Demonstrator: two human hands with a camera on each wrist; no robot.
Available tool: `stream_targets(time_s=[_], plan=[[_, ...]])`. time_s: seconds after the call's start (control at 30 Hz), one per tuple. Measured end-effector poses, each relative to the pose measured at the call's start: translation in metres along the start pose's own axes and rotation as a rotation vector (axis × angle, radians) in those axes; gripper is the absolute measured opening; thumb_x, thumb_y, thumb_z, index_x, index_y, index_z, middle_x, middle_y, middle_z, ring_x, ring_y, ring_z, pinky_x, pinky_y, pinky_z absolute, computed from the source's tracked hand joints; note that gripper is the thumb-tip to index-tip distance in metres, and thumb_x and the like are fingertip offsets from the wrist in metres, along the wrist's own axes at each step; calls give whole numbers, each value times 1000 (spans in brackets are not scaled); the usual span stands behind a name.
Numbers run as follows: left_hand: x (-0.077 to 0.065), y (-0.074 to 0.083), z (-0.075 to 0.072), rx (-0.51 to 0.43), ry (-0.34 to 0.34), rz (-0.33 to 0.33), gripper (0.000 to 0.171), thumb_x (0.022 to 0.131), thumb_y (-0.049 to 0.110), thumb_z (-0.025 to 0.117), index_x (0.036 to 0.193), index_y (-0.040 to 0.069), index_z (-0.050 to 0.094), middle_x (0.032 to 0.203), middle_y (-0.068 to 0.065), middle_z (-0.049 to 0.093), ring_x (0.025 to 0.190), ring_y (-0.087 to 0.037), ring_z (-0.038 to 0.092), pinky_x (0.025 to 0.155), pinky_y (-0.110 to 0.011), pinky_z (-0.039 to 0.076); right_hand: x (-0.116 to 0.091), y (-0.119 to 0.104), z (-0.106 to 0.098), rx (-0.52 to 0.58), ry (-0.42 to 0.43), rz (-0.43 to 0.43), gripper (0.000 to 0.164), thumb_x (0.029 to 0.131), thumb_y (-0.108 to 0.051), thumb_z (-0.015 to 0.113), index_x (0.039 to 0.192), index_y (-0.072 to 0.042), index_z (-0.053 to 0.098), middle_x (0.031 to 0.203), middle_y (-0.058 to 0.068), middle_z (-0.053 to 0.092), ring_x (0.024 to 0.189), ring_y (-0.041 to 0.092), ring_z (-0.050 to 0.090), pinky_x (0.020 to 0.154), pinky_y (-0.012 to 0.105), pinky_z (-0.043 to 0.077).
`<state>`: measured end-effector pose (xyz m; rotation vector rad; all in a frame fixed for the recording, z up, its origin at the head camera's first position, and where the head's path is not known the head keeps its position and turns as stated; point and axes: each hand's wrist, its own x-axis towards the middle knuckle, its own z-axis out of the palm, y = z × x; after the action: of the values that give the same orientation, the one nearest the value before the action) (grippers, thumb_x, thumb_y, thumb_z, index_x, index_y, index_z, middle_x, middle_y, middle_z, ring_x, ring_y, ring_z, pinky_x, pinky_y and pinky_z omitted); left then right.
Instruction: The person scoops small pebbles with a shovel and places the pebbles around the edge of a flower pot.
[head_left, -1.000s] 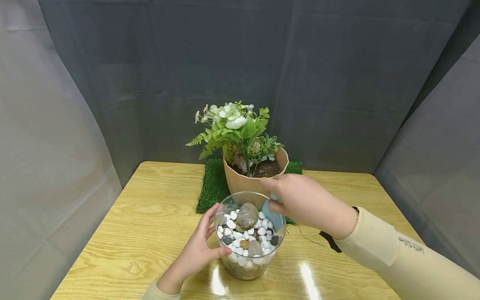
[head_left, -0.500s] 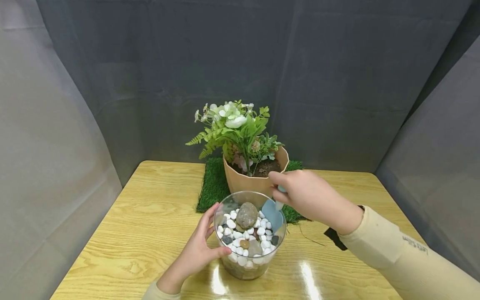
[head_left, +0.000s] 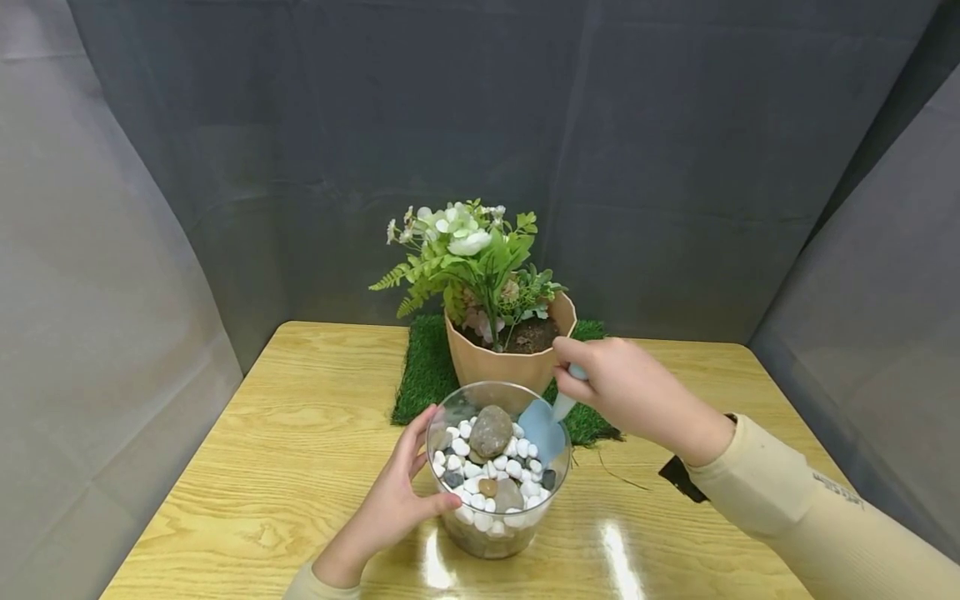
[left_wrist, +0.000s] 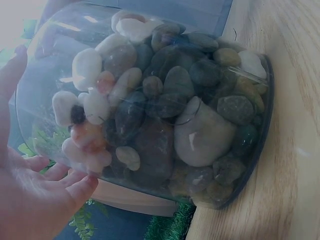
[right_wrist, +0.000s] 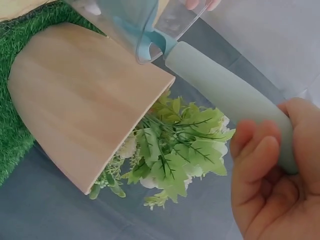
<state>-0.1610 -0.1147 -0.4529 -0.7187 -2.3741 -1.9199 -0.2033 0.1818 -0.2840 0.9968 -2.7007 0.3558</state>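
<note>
At the lower centre of the head view, we gripped a clear tub [head_left: 486, 546] of stones [head_left: 491, 432] by its left side between our left hand's [head_left: 393, 500] thumb and fingers. Right of centre, our right hand [head_left: 626, 396] had its fingers curled round the handle of a blue shovel [head_left: 542, 429], its blade inside the tub's upper right, while a flowerpot [head_left: 487, 367] stood just behind.
</note>
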Motion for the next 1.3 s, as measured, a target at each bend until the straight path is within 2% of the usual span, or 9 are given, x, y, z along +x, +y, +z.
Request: stream_targets(time_s=[0.2,0.53,0.83,1.13,1.3], plan=[[0,0,0,-2,-2,1,110,81,27,89,165,24,18,170,-15,24,155,-41,25,121,-63,31,-3,7,4,47,13,54,25,100,-8,56,79,-19,48,60,-11,31,51,2,25,51,19,26],[1,1,0,-1,-1,16,110,81,21,89,165,23,18,171,-13,22,156,-41,23,120,-65,30,-9,14,7,103,58,88,31,99,-8,59,76,-19,43,59,-13,26,51,2,25,51,20,27],[1,1,1,-14,-4,23,110,81,23,89,165,21,18,170,-15,23,155,-43,23,120,-67,29,-17,20,11,172,58,167,30,103,-11,56,78,-19,42,60,-11,26,51,2,24,49,20,27],[1,-1,0,-6,-1,18,110,81,22,89,165,22,19,170,-15,24,155,-44,23,120,-67,30,-28,28,22,333,23,324,25,107,-17,52,82,-16,49,55,-6,45,46,7,37,44,22,33],[1,-1,0,-3,-2,31,109,81,25,89,165,23,19,169,-16,25,155,-43,24,119,-67,30,-35,31,27,327,81,326,25,107,-17,53,82,-17,49,56,-5,48,45,9,39,43,24,34]])
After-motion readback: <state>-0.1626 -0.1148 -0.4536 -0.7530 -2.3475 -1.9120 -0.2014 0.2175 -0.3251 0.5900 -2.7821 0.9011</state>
